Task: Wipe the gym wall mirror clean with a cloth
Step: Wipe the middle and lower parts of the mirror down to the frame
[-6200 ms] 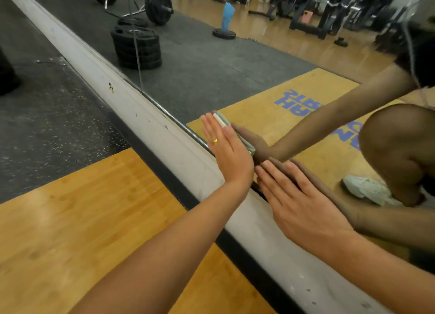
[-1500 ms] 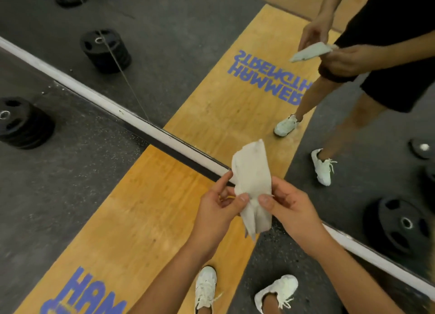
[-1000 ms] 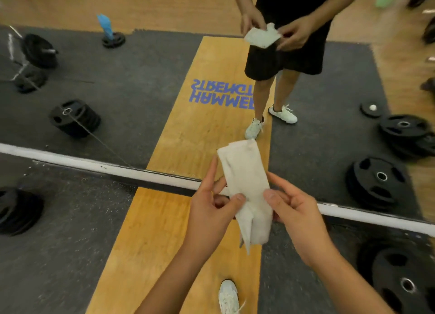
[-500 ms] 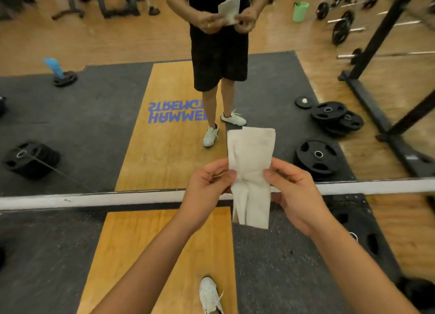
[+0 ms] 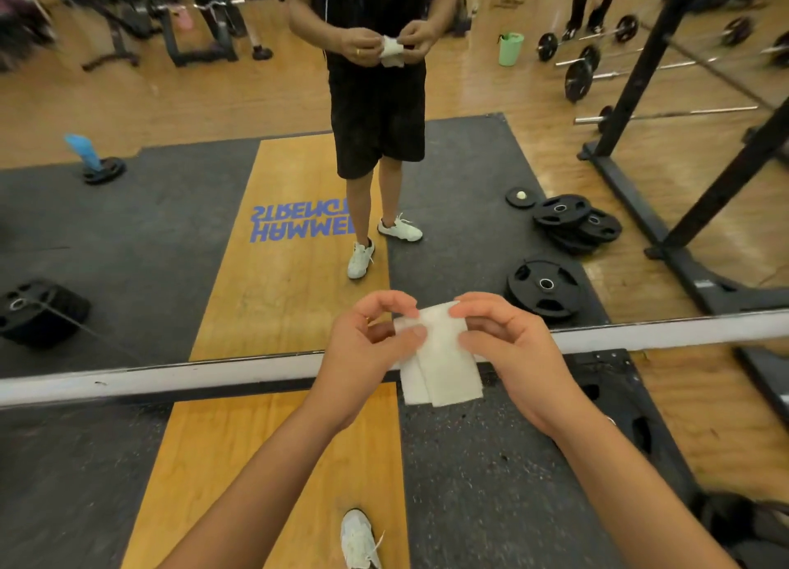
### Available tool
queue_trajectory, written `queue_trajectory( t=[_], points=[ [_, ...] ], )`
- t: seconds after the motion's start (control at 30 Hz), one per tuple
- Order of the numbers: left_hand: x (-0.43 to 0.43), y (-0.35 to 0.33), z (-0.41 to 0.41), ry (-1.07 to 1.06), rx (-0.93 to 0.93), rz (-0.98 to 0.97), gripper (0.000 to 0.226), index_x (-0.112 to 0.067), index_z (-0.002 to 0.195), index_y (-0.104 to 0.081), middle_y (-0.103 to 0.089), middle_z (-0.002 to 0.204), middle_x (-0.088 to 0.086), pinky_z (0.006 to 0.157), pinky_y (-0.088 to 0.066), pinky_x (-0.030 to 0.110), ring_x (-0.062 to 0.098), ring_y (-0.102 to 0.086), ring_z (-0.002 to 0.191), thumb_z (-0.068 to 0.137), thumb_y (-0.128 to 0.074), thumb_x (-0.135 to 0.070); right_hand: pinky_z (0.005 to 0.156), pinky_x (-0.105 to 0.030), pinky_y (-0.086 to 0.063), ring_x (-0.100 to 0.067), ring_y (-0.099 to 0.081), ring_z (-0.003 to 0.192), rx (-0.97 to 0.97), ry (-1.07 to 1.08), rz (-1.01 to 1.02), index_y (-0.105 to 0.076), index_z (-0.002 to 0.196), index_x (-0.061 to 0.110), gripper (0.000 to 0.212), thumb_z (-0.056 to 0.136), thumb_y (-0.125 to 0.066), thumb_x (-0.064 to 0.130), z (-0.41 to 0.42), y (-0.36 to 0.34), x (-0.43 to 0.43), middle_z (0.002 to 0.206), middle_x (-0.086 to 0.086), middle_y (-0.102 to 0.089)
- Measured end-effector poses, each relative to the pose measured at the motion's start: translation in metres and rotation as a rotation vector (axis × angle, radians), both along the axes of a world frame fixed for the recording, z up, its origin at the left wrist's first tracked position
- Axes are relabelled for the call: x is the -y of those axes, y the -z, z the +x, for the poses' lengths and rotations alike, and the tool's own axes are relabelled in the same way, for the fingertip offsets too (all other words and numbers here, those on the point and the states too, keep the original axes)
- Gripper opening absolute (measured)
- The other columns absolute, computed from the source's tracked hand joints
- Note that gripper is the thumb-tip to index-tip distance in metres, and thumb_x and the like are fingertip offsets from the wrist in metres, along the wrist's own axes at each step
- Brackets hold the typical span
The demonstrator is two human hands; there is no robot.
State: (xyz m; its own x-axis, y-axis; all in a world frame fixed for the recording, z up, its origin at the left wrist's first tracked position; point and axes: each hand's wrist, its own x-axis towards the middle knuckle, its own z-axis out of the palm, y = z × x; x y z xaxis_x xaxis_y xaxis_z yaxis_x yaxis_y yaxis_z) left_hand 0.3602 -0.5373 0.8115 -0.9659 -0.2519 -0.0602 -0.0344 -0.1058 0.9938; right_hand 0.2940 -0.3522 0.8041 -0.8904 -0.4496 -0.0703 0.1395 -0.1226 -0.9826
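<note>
A folded white cloth (image 5: 439, 363) hangs in front of me, held at its top edge by both hands. My left hand (image 5: 367, 346) pinches its left side between thumb and curled fingers. My right hand (image 5: 508, 346) pinches its right side the same way. The wall mirror (image 5: 170, 235) fills the upper part of the view above its white bottom frame (image 5: 170, 378). In the glass I see my own reflection (image 5: 380, 111) standing and holding the cloth in both hands. Neither hand touches the mirror.
I stand on a wood lifting platform (image 5: 264, 462) flanked by black rubber mat (image 5: 504, 474). My white shoe (image 5: 358, 538) is below. The mirror reflects weight plates (image 5: 544, 286), a black rack (image 5: 666, 111), barbells and a green bucket (image 5: 510, 48).
I rose from crouching at the mirror's bottom edge and took the cloth off the glass. Since half a second ago the tall cloth has been folded down shorter between both hands.
</note>
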Motion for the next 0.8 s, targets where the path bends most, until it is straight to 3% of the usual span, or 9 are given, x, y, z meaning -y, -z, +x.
queue_trajectory(
  t=[0.1, 0.17, 0.3, 0.4, 0.5, 0.57, 0.67, 0.73, 0.8],
  points=[
    [-0.008, -0.004, 0.002, 0.06, 0.068, -0.005, 0.056, -0.042, 0.121, -0.068, -0.066, 0.126, -0.006, 0.078, -0.06, 0.033, 0.017, -0.071, 0.095, 0.081, -0.084, -0.006, 0.082, -0.023, -0.054, -0.013, -0.07, 0.104, -0.091, -0.021, 0.026, -0.077, 0.099, 0.015, 0.045, 0.09, -0.054, -0.023, 0.001, -0.007, -0.008, 0.12, 0.008, -0.071],
    [-0.013, -0.008, 0.002, 0.133, 0.108, -0.003, 0.058, -0.037, 0.132, -0.062, -0.07, 0.12, -0.006, 0.084, -0.06, 0.032, 0.017, -0.07, 0.098, 0.088, -0.079, -0.004, 0.086, -0.024, -0.054, -0.016, -0.07, 0.109, -0.141, -0.037, 0.066, -0.076, 0.107, 0.017, 0.045, 0.093, -0.053, -0.019, 0.0, -0.013, -0.011, 0.121, 0.005, -0.073],
    [-0.024, -0.016, 0.003, 0.067, 0.053, 0.021, 0.044, -0.027, 0.125, -0.067, -0.076, 0.106, -0.003, 0.083, -0.061, 0.036, 0.016, -0.071, 0.095, 0.094, -0.069, 0.004, 0.082, -0.027, -0.056, -0.011, -0.07, 0.106, -0.165, -0.013, 0.168, -0.067, 0.127, 0.028, 0.036, 0.101, -0.061, 0.004, 0.002, -0.02, -0.015, 0.117, 0.01, -0.074],
    [-0.029, -0.018, 0.0, -0.061, 0.042, 0.102, 0.054, -0.032, 0.13, -0.058, -0.074, 0.107, -0.001, 0.078, -0.064, 0.04, 0.017, -0.073, 0.093, 0.093, -0.068, 0.006, 0.082, -0.025, -0.056, -0.005, -0.069, 0.102, -0.06, -0.018, 0.144, -0.057, 0.135, 0.035, 0.042, 0.099, -0.065, 0.014, 0.006, -0.017, -0.019, 0.113, 0.014, -0.072],
    [-0.03, -0.015, -0.003, 0.003, 0.024, 0.099, 0.07, -0.043, 0.143, -0.048, -0.064, 0.118, 0.014, 0.085, -0.063, 0.045, 0.022, -0.072, 0.098, 0.095, -0.065, 0.006, 0.085, -0.033, -0.059, -0.011, -0.071, 0.102, 0.043, 0.025, 0.091, -0.056, 0.136, 0.045, 0.049, 0.098, -0.067, 0.016, 0.006, -0.008, -0.019, 0.115, 0.008, -0.073],
    [-0.029, -0.011, -0.003, 0.06, 0.015, 0.048, 0.072, -0.05, 0.145, -0.046, -0.061, 0.124, 0.009, 0.091, -0.061, 0.046, 0.023, -0.07, 0.102, 0.099, -0.061, 0.004, 0.087, -0.038, -0.059, -0.017, -0.07, 0.1, 0.103, 0.096, 0.0, -0.059, 0.134, 0.046, 0.053, 0.097, -0.067, 0.009, 0.001, -0.002, -0.014, 0.112, 0.005, -0.072],
    [-0.02, -0.003, -0.009, 0.138, -0.052, -0.11, 0.059, -0.053, 0.138, -0.056, -0.058, 0.135, -0.017, 0.093, -0.059, 0.035, 0.016, -0.064, 0.12, 0.104, -0.059, -0.006, 0.075, -0.029, -0.058, -0.009, -0.066, 0.089, 0.051, 0.197, -0.078, -0.067, 0.123, 0.042, 0.052, 0.096, -0.064, -0.003, -0.007, -0.004, 0.001, 0.105, 0.007, -0.068],
    [-0.011, 0.002, -0.018, 0.134, -0.078, -0.306, 0.045, -0.058, 0.132, -0.058, -0.046, 0.145, -0.018, 0.094, -0.055, 0.026, 0.011, -0.055, 0.129, 0.099, -0.064, -0.028, 0.071, -0.028, -0.058, -0.007, -0.066, 0.086, -0.007, 0.225, -0.071, -0.071, 0.117, 0.038, 0.048, 0.096, -0.063, -0.004, -0.012, -0.004, 0.009, 0.106, 0.008, -0.068],
    [-0.003, 0.005, -0.025, 0.143, -0.103, -0.56, 0.047, -0.056, 0.136, -0.051, -0.023, 0.16, -0.024, 0.105, -0.042, 0.014, 0.0, -0.037, 0.144, 0.091, -0.064, -0.049, 0.069, -0.028, -0.058, -0.008, -0.067, 0.082, 0.002, 0.231, -0.045, -0.07, 0.117, 0.03, 0.039, 0.097, -0.063, -0.003, -0.015, -0.001, 0.014, 0.097, 0.007, -0.073]
  ],
)
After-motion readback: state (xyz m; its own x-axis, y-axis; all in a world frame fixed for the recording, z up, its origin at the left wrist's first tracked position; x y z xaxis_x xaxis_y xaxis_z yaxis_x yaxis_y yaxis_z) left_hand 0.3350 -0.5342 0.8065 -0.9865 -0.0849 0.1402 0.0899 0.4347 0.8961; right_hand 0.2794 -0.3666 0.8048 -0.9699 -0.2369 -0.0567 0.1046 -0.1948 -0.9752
